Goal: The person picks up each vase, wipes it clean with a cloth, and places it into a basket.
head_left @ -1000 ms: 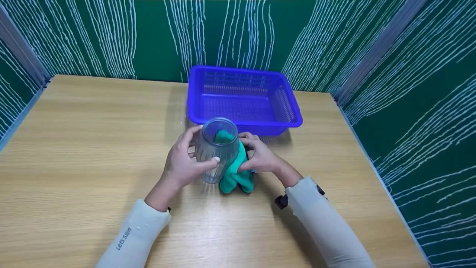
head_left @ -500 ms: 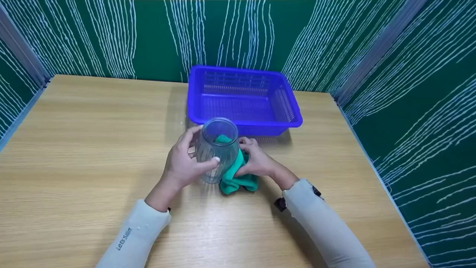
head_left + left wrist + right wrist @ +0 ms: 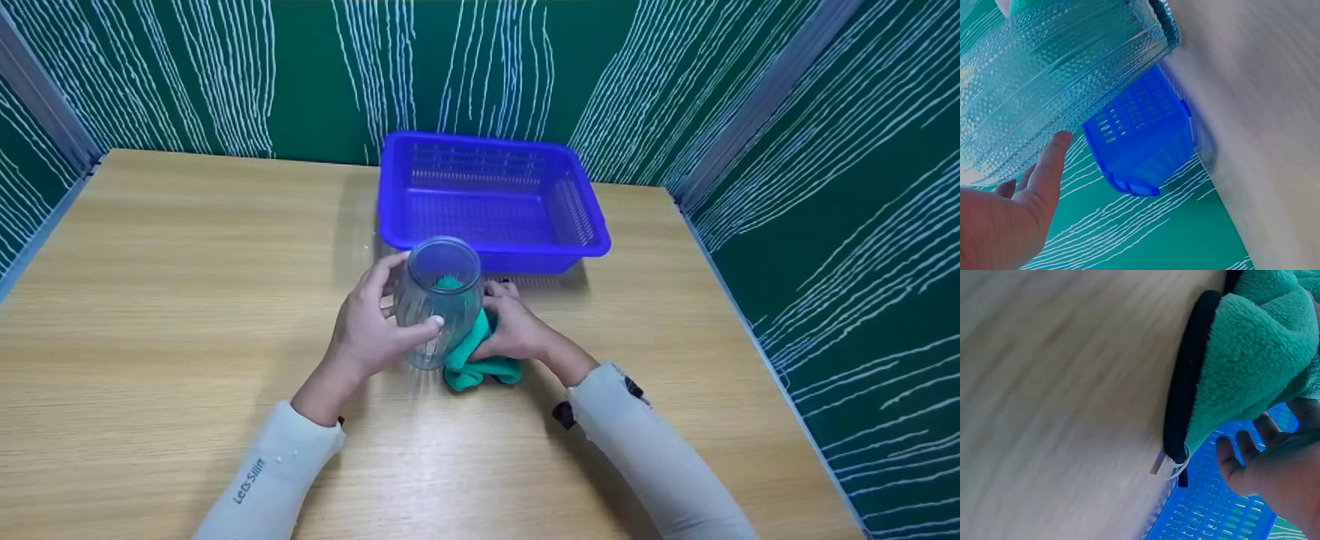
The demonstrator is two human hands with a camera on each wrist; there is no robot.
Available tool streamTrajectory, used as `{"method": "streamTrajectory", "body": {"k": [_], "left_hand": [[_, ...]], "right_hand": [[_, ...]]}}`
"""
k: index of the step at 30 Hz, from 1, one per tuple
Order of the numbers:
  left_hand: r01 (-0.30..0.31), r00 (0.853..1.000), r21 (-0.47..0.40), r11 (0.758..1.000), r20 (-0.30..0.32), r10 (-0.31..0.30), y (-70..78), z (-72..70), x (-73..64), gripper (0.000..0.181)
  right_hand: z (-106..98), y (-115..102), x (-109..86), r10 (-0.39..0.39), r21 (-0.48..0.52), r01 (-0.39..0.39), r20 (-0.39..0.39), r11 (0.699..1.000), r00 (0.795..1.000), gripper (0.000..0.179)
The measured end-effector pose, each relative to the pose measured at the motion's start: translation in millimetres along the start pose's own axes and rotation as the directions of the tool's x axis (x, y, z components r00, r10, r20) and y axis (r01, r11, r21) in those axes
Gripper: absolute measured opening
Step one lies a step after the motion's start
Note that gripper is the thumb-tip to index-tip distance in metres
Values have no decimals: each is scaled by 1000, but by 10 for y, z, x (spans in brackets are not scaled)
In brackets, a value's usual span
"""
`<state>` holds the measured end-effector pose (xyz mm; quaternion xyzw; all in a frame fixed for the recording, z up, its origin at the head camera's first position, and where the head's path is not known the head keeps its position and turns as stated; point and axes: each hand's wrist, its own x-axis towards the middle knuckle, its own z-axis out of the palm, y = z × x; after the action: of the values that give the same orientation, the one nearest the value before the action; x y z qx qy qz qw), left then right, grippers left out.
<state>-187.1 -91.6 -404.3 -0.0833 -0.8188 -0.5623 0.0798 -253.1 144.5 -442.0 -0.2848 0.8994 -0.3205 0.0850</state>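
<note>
A clear, ribbed glass jar (image 3: 431,315) with a dimpled surface stands upright on the table in the head view. My left hand (image 3: 371,322) grips it from the left, thumb across the near side. In my right hand (image 3: 517,322) is a green cloth (image 3: 480,367), bunched between thumb and fingers against the jar's right side. Some of its green shows through the glass. The left wrist view has the jar wall (image 3: 1061,84) close up. A black edge with a small tag (image 3: 1182,467) borders the fluffy cloth (image 3: 1258,360) in the right wrist view.
Just behind the jar sits a blue plastic basket (image 3: 491,249) with slotted walls, nothing seen inside it. The wooden table (image 3: 187,300) is bounded at the back and sides by green panels (image 3: 315,82) with white wavy lines.
My right hand has slid slightly down and nearer along the jar's side, and the cloth's lower folds have spread to the right. The left hand and the jar have stayed put.
</note>
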Motion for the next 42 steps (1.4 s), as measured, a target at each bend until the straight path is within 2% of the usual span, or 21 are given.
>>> {"method": "streamTrajectory", "body": {"k": [3,8,14,19,24,28,34,38,42], "left_hand": [[-16,1000,-3,1000,4,16,23,-1,1,76],[-14,1000,-3,1000,0,14,55,12,-6,80],[42,999,52,998,5,-42,82,30,-22,97],[75,997,62,995,16,-76,96,25,-21,99],[76,997,63,995,19,-77,96,17,-18,99],[69,997,65,995,13,-70,91,14,-16,101],[54,999,22,998,1,-54,77,7,-6,109],[46,999,7,999,-4,-46,64,4,-10,106],[38,999,5,999,-4,-38,60,2,-15,102]], "right_hand": [[-17,15,-18,-13,1,13,-1,1000,1000,72],[-65,31,-41,-20,89,20,8,996,1000,74],[-138,21,-50,-31,176,29,13,984,999,73],[-182,22,-61,-17,244,16,2,970,1000,71],[-215,11,-61,-37,306,40,-15,951,999,72],[-243,5,-62,-51,318,58,-32,946,998,71],[-280,15,-59,-70,370,78,-36,926,997,65],[-305,21,-51,-89,397,95,-33,913,995,64],[-324,9,-56,-97,434,104,-38,895,995,72]]}}
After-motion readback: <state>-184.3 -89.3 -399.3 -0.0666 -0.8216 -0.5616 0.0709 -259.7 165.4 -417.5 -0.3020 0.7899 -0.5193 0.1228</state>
